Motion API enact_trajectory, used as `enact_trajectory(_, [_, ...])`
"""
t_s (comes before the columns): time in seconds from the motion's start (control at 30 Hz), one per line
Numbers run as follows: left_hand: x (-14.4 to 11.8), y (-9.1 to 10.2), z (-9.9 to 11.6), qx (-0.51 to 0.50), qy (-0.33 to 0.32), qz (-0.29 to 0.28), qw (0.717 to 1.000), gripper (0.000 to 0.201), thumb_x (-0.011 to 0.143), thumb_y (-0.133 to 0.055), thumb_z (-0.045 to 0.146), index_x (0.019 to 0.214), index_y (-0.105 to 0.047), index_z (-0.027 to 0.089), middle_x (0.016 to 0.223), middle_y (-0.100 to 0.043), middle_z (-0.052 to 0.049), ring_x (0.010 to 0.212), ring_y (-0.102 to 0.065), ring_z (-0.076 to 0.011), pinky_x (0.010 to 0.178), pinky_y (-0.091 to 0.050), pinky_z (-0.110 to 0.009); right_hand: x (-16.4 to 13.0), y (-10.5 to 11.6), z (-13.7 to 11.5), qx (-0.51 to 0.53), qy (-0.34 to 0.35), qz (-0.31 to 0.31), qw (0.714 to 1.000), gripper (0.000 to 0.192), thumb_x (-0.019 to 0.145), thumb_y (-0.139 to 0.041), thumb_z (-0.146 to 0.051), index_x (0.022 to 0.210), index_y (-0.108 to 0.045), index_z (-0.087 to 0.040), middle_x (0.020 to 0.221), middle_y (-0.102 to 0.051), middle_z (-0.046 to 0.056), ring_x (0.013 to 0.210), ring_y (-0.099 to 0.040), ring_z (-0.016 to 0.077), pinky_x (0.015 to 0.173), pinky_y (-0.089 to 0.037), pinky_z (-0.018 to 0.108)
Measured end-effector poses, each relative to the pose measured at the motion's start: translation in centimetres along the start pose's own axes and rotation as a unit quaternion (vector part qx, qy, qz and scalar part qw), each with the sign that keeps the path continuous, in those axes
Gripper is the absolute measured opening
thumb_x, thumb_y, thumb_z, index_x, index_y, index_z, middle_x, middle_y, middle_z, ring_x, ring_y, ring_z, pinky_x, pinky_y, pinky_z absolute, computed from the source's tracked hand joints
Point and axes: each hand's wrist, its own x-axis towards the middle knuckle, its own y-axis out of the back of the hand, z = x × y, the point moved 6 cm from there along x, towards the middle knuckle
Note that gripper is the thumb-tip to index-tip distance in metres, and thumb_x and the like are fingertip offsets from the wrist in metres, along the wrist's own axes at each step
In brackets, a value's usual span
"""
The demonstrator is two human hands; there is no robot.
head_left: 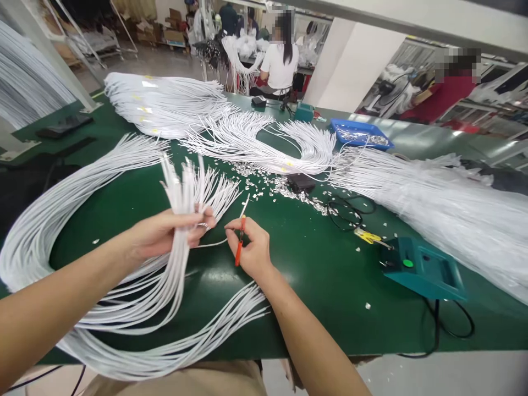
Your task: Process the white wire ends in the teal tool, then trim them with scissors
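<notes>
My left hand (181, 226) is closed round a bunch of white cables (179, 258), whose ends stand up above the fingers. The cables curve back to the left in a long loop on the table. Just right of it, my right hand (253, 247) is closed on a small orange-handled hand tool (238, 252), perhaps cutters; its jaws are hard to make out. One white cable (212, 244) runs from the bunch towards my right fingers, and a thin white end (246, 204) sticks up beyond them. Below the right wrist, more loose cable ends (243, 308) lie on the table.
Silvery scraps (284, 190) litter the green table (313, 308). Cable bundles (160, 104) lie at the back, with plastic-wrapped ones (445, 203) at right. A teal device (424, 267) with a yellow clip stands right; a blue tray (361, 133) holds small pieces. Co-workers sit beyond.
</notes>
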Motion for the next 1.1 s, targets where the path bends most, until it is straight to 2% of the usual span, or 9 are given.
enact_trajectory(0.13, [-0.5, -0.2, 3.5, 0.105, -0.067, 0.011, 0.992, 0.025, 0.078, -0.065, 0.035, 0.063, -0.063, 0.015, 0.071, -0.065, -0.007, 0.052, -0.054, -0.0122, 0.048, -0.046, -0.022, -0.3, -0.6, -0.2, -0.006, 0.045, 0.016, 0.999, 0.014, 0.078, -0.055, -0.012, 0.085, -0.063, -0.022, 0.084, -0.064, 0.003, 0.08, -0.06, 0.016, 0.078, -0.048, 0.03])
enact_trajectory(0.27, [1.8, -1.0, -0.3, 0.126, 0.064, -0.002, 0.99, 0.021, 0.077, -0.067, 0.027, 0.095, -0.066, 0.015, 0.07, -0.066, -0.006, 0.049, -0.056, -0.0127, 0.045, -0.045, -0.022, -0.5, -0.8, 0.2, -0.021, 0.058, 0.007, 0.998, 0.017, 0.074, -0.056, -0.01, 0.085, -0.062, -0.022, 0.082, -0.064, 0.003, 0.081, -0.06, 0.0173, 0.079, -0.048, 0.031])
enact_trajectory(0.4, [4.0, 0.4, -3.5, 0.044, 0.077, 0.108, 0.99, 0.028, 0.067, -0.072, 0.009, 0.094, -0.063, 0.013, 0.074, -0.065, -0.005, 0.059, -0.061, -0.0106, 0.054, -0.05, -0.018, -0.5, -0.6, 1.5, -0.034, 0.009, -0.017, 0.999, 0.015, 0.074, -0.054, -0.011, 0.082, -0.062, -0.021, 0.078, -0.062, 0.003, 0.075, -0.058, 0.0162, 0.072, -0.048, 0.029])
enact_trajectory(0.47, [4.3, 0.8, -3.6, 0.019, 0.054, 0.124, 0.991, 0.035, 0.065, -0.072, 0.004, 0.097, -0.063, 0.014, 0.087, -0.067, -0.006, 0.063, -0.061, -0.0088, 0.052, -0.048, -0.015, -0.5, -0.4, 1.8, -0.038, -0.003, -0.017, 0.999, 0.013, 0.074, -0.054, -0.012, 0.08, -0.061, -0.021, 0.076, -0.06, 0.002, 0.072, -0.057, 0.0157, 0.068, -0.047, 0.027])
enact_trajectory(0.6, [4.0, -0.1, -2.3, 0.06, 0.032, 0.031, 0.997, 0.016, 0.078, -0.067, 0.027, 0.086, -0.067, 0.013, 0.073, -0.063, -0.002, 0.043, -0.041, -0.0023, 0.043, -0.036, -0.017, -0.6, -0.4, 1.4, -0.045, 0.024, -0.009, 0.999, 0.017, 0.072, -0.053, -0.01, 0.08, -0.061, -0.022, 0.077, -0.061, 0.002, 0.073, -0.057, 0.0159, 0.071, -0.047, 0.028])
enact_trajectory(0.7, [4.3, 0.0, -1.1, 0.129, 0.0, 0.066, 0.989, 0.022, 0.076, -0.069, 0.033, 0.081, -0.069, 0.012, 0.063, -0.058, -0.002, 0.049, -0.045, -0.0069, 0.048, -0.038, -0.02, -0.9, -0.9, 0.9, -0.048, 0.053, -0.016, 0.997, 0.021, 0.07, -0.051, -0.007, 0.081, -0.06, -0.023, 0.076, -0.062, 0.001, 0.074, -0.057, 0.016, 0.075, -0.047, 0.03])
enact_trajectory(0.83, [5.7, -0.9, -1.1, 0.141, -0.034, 0.075, 0.987, 0.034, 0.072, -0.073, 0.034, 0.099, -0.068, 0.015, 0.068, -0.059, -0.001, 0.052, -0.044, -0.0082, 0.049, -0.035, -0.02, -1.0, -1.4, 1.2, -0.057, 0.052, -0.041, 0.996, 0.02, 0.07, -0.05, -0.008, 0.08, -0.06, -0.023, 0.077, -0.063, 0.002, 0.075, -0.059, 0.0165, 0.076, -0.049, 0.03])
enact_trajectory(0.97, [6.7, -1.2, -1.8, 0.13, -0.043, 0.075, 0.988, 0.035, 0.068, -0.076, 0.035, 0.096, -0.068, 0.016, 0.078, -0.064, -0.002, 0.056, -0.048, -0.0087, 0.052, -0.038, -0.021, -0.7, -0.7, 1.0, -0.055, 0.062, -0.067, 0.994, 0.016, 0.07, -0.053, -0.013, 0.079, -0.06, -0.024, 0.076, -0.066, 0.0, 0.076, -0.063, 0.0167, 0.101, -0.04, 0.041])
enact_trajectory(1.1, [6.9, -0.7, -2.2, 0.062, -0.04, 0.076, 0.994, 0.03, 0.069, -0.076, 0.035, 0.09, -0.068, 0.016, 0.084, -0.067, -0.003, 0.078, -0.061, -0.0149, 0.075, -0.048, -0.025, 0.2, 0.9, 1.1, -0.018, 0.0, -0.018, 1.0, 0.01, 0.073, -0.055, -0.015, 0.074, -0.06, -0.024, 0.074, -0.068, -0.004, 0.068, -0.064, 0.0139, 0.113, -0.026, 0.046])
